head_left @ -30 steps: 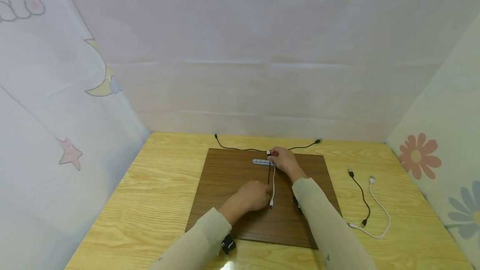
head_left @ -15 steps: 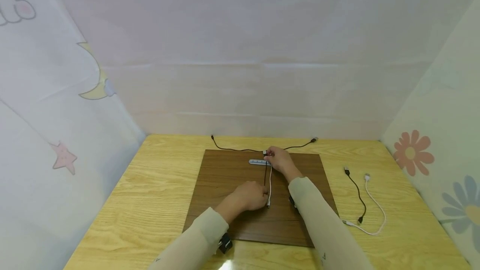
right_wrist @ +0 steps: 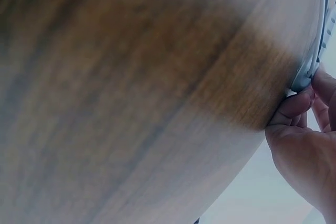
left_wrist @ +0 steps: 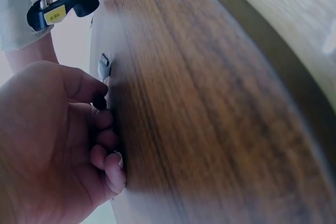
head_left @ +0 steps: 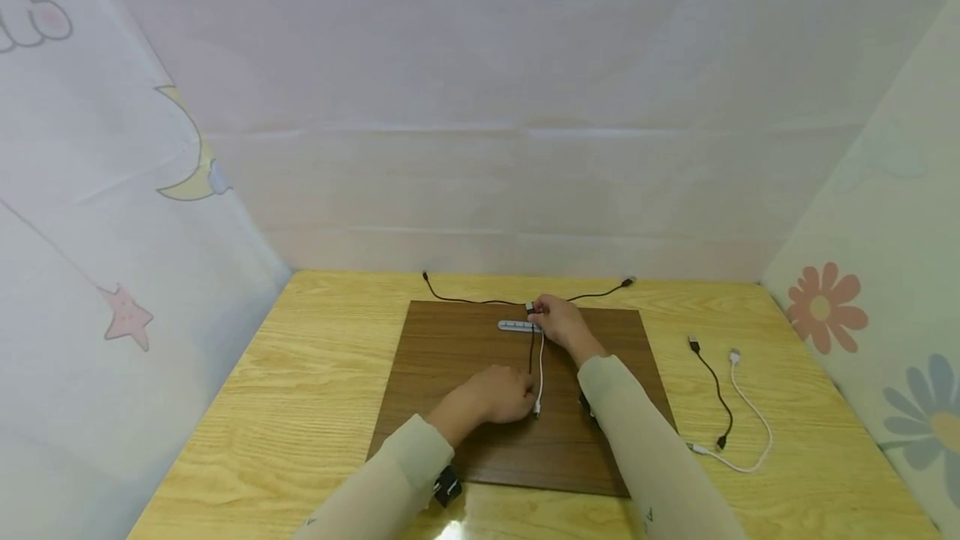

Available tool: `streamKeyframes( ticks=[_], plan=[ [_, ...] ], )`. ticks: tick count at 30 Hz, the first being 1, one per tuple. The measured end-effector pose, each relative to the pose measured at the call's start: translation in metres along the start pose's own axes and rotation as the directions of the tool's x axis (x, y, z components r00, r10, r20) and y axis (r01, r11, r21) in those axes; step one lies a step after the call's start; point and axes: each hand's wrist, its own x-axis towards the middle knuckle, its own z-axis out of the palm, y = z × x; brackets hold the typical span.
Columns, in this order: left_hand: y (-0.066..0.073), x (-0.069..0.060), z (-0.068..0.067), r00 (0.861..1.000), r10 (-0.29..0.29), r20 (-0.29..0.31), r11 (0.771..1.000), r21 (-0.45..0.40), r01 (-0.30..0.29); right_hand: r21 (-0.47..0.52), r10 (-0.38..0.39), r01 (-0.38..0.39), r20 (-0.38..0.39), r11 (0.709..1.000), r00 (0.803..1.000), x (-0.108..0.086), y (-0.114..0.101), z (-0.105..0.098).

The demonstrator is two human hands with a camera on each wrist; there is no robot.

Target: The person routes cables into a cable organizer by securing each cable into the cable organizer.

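Observation:
On the dark wooden board [head_left: 427,357], my left hand [head_left: 504,394] pinches the lower end of a black USB cable [head_left: 532,348]. In the left wrist view, its black connector [left_wrist: 100,102] shows between thumb and forefinger. My right hand [head_left: 564,327] is at the board's far side, its fingertips at the cable's upper USB plug [head_left: 530,307]. That hand partly covers a light blue-grey slotted cable holder [head_left: 513,326]; the right wrist view shows its fingers against the holder's end [right_wrist: 301,81]. A white cable [head_left: 542,361] runs beside the black one, its connector [head_left: 537,409] by my left fingers.
Behind the board lies another black cable [head_left: 472,301], stretched sideways and partly hidden by the right hand. To the right are a short black USB cable [head_left: 716,386] and a curved white cable [head_left: 765,423] on the yellow wooden table [head_left: 277,390]. Patterned cloth walls [head_left: 420,190] enclose the table.
The head view has shifted slightly. Both hands keep nearly the same places on the board, and the cables lie as before.

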Motion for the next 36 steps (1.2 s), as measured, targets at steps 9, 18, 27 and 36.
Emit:
streamKeyframes(
  ticks=[9, 18, 27, 36],
  plan=[
    [0.0011, -0.0038, -0.0037, 1.0, -0.014, 0.017, 1.0, -0.007, 0.014, 0.006, 0.005, -0.005, -0.012, 1.0, 1.0, -0.0001, 0.0015, 0.0017],
    [-0.0008, -0.0028, -0.002, 1.0, -0.016, 0.011, 1.0, -0.016, 0.017, 0.034, 0.026, -0.025, -0.022, 0.999, 0.999, -0.0009, 0.001, 0.0018],
    [-0.001, -0.0036, -0.0022, 1.0, -0.004, 0.019, 1.0, -0.03, 0.005, 0.037, 0.026, -0.025, -0.029, 0.999, 0.999, -0.0057, 0.0029, 0.0009],
    [-0.0043, -0.0026, -0.0025, 1.0, 0.0, -0.003, 0.998, -0.062, 0.0, 0.053, 0.003, -0.002, -0.022, 0.999, 1.0, -0.009, 0.0038, -0.0016]
  ],
)
